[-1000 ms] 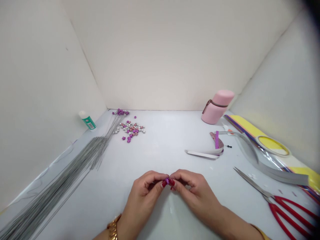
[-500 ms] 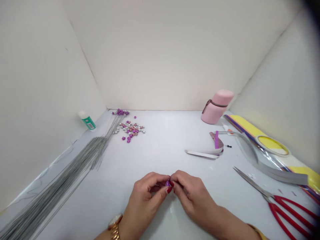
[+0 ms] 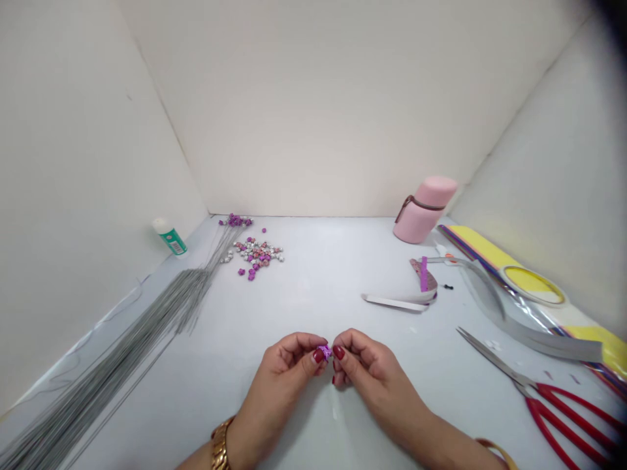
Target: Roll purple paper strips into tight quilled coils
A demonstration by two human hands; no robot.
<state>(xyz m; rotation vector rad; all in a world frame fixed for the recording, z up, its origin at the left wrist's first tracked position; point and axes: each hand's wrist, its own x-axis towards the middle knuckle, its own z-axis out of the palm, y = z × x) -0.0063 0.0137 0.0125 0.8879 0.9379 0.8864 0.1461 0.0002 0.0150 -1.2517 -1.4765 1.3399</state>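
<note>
A small purple paper star (image 3: 325, 352) is pinched between the thumb and fingers of my left hand (image 3: 289, 369), above the near middle of the table. My right hand (image 3: 369, 371) has thumb and forefinger pressed together at the star's right edge, its other fingers curled under. Fingertips cover part of the star. Farther back on the left lies a pile of small purple, silver and copper-coloured stars (image 3: 259, 253). Behind it, a bunch of purple stars (image 3: 235, 220) sits at the ends of thin grey wires (image 3: 142, 333).
Red-handled scissors (image 3: 526, 382) lie at right, near grey strips (image 3: 543, 339) and yellow sheets with a tape roll (image 3: 533, 285). A pink flask (image 3: 425, 209) stands at the back right. White and purple paper strips (image 3: 396, 302) lie before it. A glue stick (image 3: 170, 237) is at left.
My hands have drawn slightly apart and the fingers have shifted their grip. More of the purple star shows now, and the left wrist has turned.
</note>
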